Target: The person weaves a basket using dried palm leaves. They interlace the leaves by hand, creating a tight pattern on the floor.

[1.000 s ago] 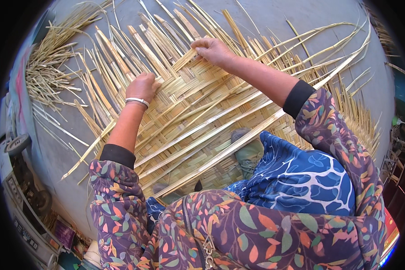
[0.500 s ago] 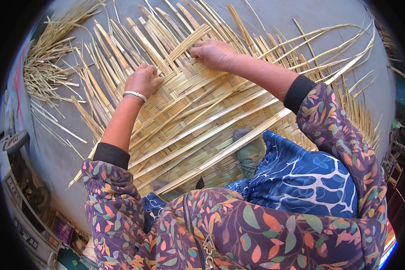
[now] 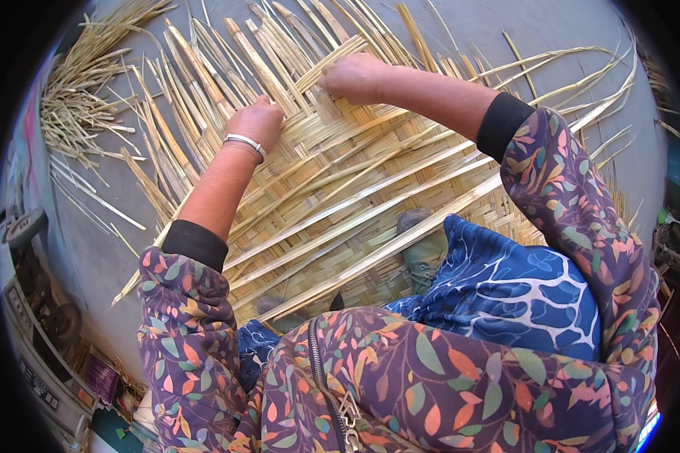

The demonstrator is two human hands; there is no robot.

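Note:
A woven reed mat (image 3: 313, 140) lies on the ground before me, with uneven reed ends (image 3: 261, 64) fanning out along its far edge. My left hand (image 3: 257, 123), with a pale bangle at the wrist, is closed at that edge; its fingertips and what they pinch are hidden. Farther right, my right hand (image 3: 355, 78) is closed beside a short flat reed strip (image 3: 332, 63) slanting across the upright ends, and seems to grip it. Long loose strips lie diagonally over the weave, the thickest reed strip (image 3: 389, 249) nearest me.
A heap of thin straw (image 3: 83, 98) lies at the far left. A grey vehicle (image 3: 34, 355) with wheels stands at the lower left. My shoe (image 3: 425, 260) rests on the mat. Long thin reeds (image 3: 574, 53) arc out to the right.
My left hand has moved a little right and up along the far edge, its fingers more turned away. The right hand has shifted slightly; the short slanting strip stays beside it.

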